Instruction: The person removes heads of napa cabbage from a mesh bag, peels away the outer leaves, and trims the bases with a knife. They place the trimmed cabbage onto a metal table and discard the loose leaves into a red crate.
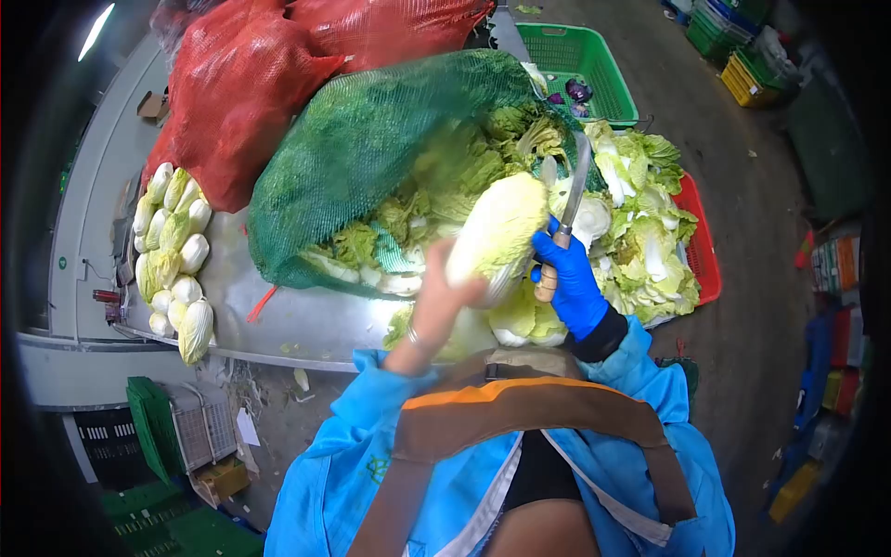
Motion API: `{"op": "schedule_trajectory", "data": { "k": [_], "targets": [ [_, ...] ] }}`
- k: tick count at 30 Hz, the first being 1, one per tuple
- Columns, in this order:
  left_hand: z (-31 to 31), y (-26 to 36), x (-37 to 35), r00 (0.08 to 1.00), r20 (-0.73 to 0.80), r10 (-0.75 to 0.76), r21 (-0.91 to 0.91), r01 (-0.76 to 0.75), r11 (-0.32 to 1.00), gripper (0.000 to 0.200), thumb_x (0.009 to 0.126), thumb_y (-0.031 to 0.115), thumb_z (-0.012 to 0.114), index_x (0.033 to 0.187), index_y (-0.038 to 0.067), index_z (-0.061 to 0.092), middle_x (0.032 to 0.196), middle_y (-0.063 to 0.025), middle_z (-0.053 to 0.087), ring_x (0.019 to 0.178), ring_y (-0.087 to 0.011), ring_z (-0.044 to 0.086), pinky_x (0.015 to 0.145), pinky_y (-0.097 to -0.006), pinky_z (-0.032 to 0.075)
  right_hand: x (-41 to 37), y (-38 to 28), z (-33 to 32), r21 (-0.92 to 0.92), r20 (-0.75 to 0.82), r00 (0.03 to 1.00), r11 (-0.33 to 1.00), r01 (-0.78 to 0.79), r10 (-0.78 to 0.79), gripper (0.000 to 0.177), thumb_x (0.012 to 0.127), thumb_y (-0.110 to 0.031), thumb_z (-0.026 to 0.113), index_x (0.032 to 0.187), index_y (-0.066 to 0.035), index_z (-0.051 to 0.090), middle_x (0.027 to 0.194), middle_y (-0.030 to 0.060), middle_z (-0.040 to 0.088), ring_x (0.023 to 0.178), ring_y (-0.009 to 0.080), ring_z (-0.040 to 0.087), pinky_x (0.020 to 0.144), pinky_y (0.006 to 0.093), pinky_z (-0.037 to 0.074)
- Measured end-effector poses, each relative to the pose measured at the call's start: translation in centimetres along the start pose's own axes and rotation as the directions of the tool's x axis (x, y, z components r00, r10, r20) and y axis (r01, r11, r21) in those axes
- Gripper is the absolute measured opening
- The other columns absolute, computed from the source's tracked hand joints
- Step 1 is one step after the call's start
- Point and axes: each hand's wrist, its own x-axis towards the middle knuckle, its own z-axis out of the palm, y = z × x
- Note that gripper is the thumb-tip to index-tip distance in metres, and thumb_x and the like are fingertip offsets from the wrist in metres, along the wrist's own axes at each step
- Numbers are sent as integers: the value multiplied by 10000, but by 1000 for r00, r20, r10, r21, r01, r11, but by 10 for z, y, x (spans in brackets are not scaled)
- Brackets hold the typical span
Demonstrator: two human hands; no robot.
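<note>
My left hand, bare with a bracelet at the wrist, grips the lower end of a pale yellow napa cabbage. The cabbage is tilted, its top leaning up and to the right. In a blue glove, my right hand is wrapped round the wooden handle of a knife, whose blade points up and away. The gloved fingers are right at the cabbage's side. Behind lies a green mesh sack, its mouth spread over leafy cabbages. Loose trimmed leaves are heaped to the right.
Red mesh sacks stand at the back left of the metal table. Trimmed cabbages are stacked at the table's left end. A green crate is beyond the table, and a red crate sits under the leaf heap.
</note>
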Motion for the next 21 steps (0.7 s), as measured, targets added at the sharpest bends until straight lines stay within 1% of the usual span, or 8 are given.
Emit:
{"op": "schedule_trajectory", "data": {
  "k": [3,4,8,11,13,15,19,21],
  "targets": [
    [10,-7,1,966,-46,253,294,-229,928,507,771,242,655,1152,3,420,1078,-152,539,959,-196,542,851,-346,426,-20,-3,22,-106,113,934,930,352,-340,612,746,-100,683,1283,-106,390,1046,64,557,780,93,535,529,196,431],
    [14,-6,-1,985,-104,139,181,-119,976,577,769,306,655,1195,1,413,999,-157,577,974,-211,539,851,-339,420,-20,5,16,-162,31,927,913,375,-375,604,736,-83,680,1269,-69,396,1061,62,553,891,115,540,639,228,474],
    [19,1,3,992,-102,70,331,-33,943,666,743,321,667,1259,12,381,970,-183,584,966,-237,541,868,-362,407,-12,23,-10,58,183,974,990,127,-135,692,711,-36,683,1304,25,332,1127,83,522,1003,150,520,824,259,446],
    [7,21,24,833,-182,523,777,-204,596,584,801,427,594,1255,97,431,1008,-115,565,1007,-197,490,842,-327,420,-15,27,-11,-61,179,966,978,200,-186,677,717,-29,672,1305,17,338,1139,81,514,990,152,524,853,272,435],
    [18,29,38,842,-255,476,562,-272,781,501,787,309,639,1206,80,485,963,-88,586,973,-167,513,830,-302,432,-18,31,-5,-247,143,951,921,302,-274,675,725,-26,662,1313,11,332,1145,82,516,999,157,521,851,276,438],
    [24,37,45,957,78,280,427,-286,858,542,740,202,694,1219,85,470,980,-70,586,922,-148,542,816,-283,445,-15,26,-2,-423,132,918,817,392,-373,673,732,-22,653,1320,4,326,1150,82,517,1008,163,517,849,279,442],
    [31,46,52,995,79,64,-455,-21,890,467,773,176,662,1180,38,478,1009,-88,571,961,-144,540,858,-264,422,-19,17,-27,-7,187,949,966,258,-253,595,791,-150,628,1314,-50,364,1254,109,480,1120,220,474,938,334,400],
    [34,43,53,993,98,60,-463,-7,886,401,813,158,619,1171,19,504,1060,-96,577,955,-131,541,866,-257,420,-16,39,-40,498,194,977,849,-174,86,580,805,-233,620,1310,-84,376,1236,97,499,1070,225,525,923,367,426]
  ]
}}
